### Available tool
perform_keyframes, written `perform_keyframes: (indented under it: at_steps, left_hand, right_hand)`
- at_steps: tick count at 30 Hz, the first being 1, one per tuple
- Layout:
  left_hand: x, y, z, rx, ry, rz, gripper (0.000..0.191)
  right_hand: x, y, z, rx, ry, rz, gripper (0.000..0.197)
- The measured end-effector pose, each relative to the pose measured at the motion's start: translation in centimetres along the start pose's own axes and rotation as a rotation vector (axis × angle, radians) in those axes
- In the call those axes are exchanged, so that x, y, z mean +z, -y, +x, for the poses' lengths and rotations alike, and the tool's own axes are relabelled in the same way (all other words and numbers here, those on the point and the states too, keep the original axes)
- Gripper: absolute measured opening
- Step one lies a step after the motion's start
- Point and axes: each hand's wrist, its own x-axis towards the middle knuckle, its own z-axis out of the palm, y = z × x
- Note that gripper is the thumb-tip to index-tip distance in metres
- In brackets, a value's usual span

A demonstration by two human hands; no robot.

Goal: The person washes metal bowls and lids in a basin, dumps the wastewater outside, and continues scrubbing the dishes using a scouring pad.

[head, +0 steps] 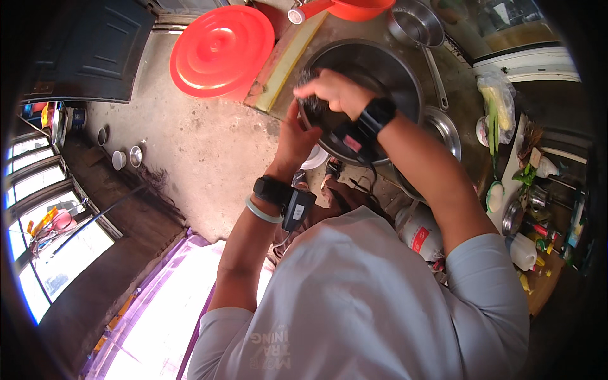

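Note:
A large, round, dark metal basin [403, 85] stands before me on a stove-like ledge. My left hand [299, 137] is at its near left rim, thumb on the inner side and fingers along the outside. Over the same rim, my right hand [338, 93] presses a dark, glossy, wiry pad [311, 107], perhaps a scourer; blur hides its exact kind. My fingertips nearly meet at the rim. Each wrist carries a black strap with a small cabled box, and the right box [351, 142] hangs over the basin. My right forearm covers part of the basin's near side.
A red plastic lid [221, 52] lies at the far left, and a red dipper [351, 8] beyond the basin. Right of it are a steel saucepan [415, 23] with a long handle and a steel bowl [444, 128]. A large plastic bottle [420, 232] stands by my right side.

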Motion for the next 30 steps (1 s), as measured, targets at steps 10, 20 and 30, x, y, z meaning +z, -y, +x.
perform_keyframes:
  at_steps: [10,20,30]
  left_hand:
    - [1.0,0.8,-1.2,-0.002,-0.084,0.139,0.061]
    - [-1.0,-4.9,5.7,0.247,0.033,1.008,0.031]
    - [-1.5,-2.9,2.2,-0.071,0.235,0.326,0.056]
  right_hand:
    - [-9.3,-2.0,2.4,-0.422,-0.601,-0.105,0.045]
    - [-4.5,-3.1,-2.0,-0.132,-0.193,-1.742,0.034]
    - [-4.9,-5.7,1.4,-0.264,-0.328,-1.463,0.040]
